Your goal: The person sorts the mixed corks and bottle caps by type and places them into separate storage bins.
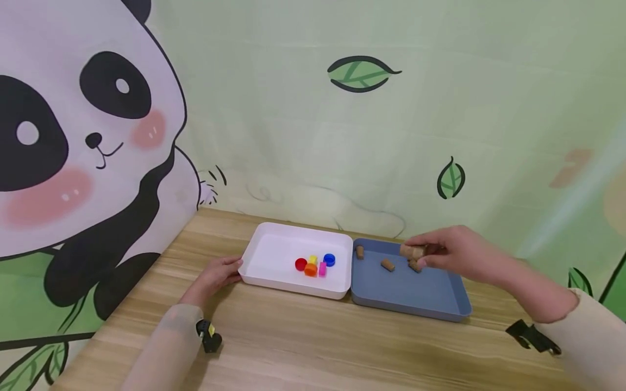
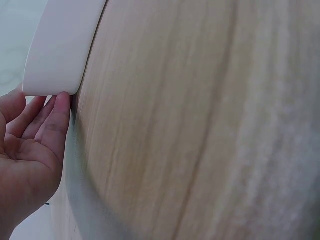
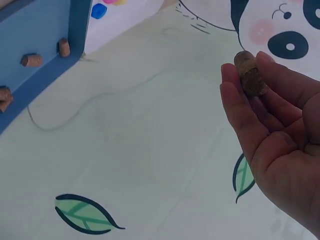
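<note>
My right hand [image 1: 455,250] pinches a brown cork [image 3: 251,75] between thumb and fingers, above the back right of the blue-grey tray [image 1: 406,296]. Inside that tray lie one cork [image 1: 360,252] in the back left corner, another cork [image 1: 388,265] near the middle, and a third just below the held one, partly hidden by the fingers. At the left end of the white tray [image 1: 274,279], my left hand [image 1: 217,277] holds its edge, with the thumb at the rim and fingertips low on the end wall [image 2: 55,75].
The white tray carries a red cap [image 1: 300,264], a blue cap [image 1: 330,260], an orange cap [image 1: 310,270], a yellow piece [image 1: 313,259] and a pink piece [image 1: 323,269]. Both trays stand side by side on a wooden table [image 1: 303,342], before a panda-printed backdrop [image 1: 293,108].
</note>
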Demonstrator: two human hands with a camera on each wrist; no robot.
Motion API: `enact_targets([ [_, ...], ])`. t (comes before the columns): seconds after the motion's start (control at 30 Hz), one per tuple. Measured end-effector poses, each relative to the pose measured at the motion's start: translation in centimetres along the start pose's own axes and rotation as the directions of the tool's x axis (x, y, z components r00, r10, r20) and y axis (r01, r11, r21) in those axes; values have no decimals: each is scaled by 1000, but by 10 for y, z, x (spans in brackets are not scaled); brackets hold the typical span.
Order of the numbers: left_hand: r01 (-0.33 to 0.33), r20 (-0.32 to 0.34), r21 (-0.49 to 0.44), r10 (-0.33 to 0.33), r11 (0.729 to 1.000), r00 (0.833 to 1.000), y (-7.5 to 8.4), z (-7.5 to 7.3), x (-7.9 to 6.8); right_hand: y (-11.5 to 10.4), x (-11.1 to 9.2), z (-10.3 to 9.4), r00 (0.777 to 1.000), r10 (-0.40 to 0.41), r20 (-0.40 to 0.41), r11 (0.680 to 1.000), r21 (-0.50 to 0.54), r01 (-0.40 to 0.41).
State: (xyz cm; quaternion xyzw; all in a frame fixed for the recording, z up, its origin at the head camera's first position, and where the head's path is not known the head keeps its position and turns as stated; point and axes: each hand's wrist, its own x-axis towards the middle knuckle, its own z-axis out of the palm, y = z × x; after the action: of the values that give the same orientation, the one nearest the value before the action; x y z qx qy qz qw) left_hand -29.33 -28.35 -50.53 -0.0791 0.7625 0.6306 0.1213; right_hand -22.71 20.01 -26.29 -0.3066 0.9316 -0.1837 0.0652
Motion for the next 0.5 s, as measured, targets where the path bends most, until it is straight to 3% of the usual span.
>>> enact_targets([
  [0.5,-44,21,-68,46,997,999,-3,0,1,22,35,-61,992,129,-19,989,-75,-130],
])
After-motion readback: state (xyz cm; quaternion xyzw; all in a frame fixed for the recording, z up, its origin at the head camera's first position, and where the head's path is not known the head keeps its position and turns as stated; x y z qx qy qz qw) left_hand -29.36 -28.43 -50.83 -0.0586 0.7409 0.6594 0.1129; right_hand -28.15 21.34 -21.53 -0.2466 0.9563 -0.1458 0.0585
